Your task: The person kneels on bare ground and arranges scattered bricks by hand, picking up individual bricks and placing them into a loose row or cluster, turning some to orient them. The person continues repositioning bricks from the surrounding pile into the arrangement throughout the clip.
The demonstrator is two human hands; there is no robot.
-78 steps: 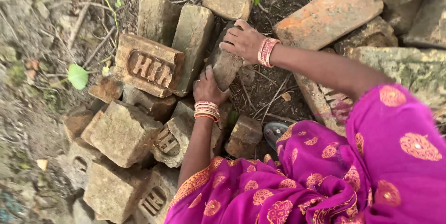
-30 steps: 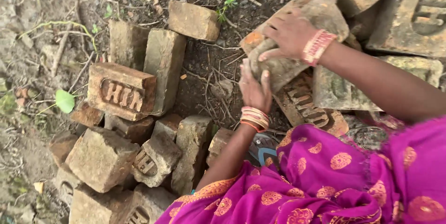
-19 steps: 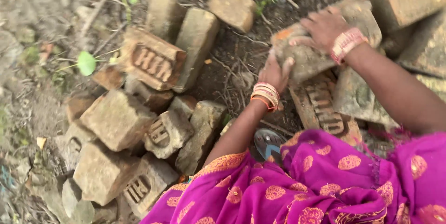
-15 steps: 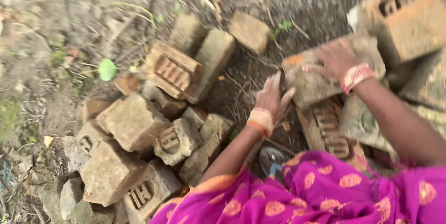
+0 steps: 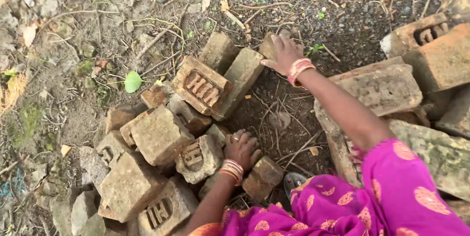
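Since half-second-ago frame: my right hand (image 5: 285,52) off big slab, now spread flat on small brick (image 5: 270,46) at far edge of pile, fingers wide, not gripping. My left hand (image 5: 242,149) curled on half-brick (image 5: 221,133) beside stamped brick (image 5: 199,157). Bricks likely heavy, rigid, gritty, crumbly at corners; grasp across long sides.

Rough, matt fired clay is seen in the bricks (image 5: 156,135) — weathered, dirt-crusted; glossy bangles (image 5: 299,67) and smooth printed cloth (image 5: 387,192) are worn.
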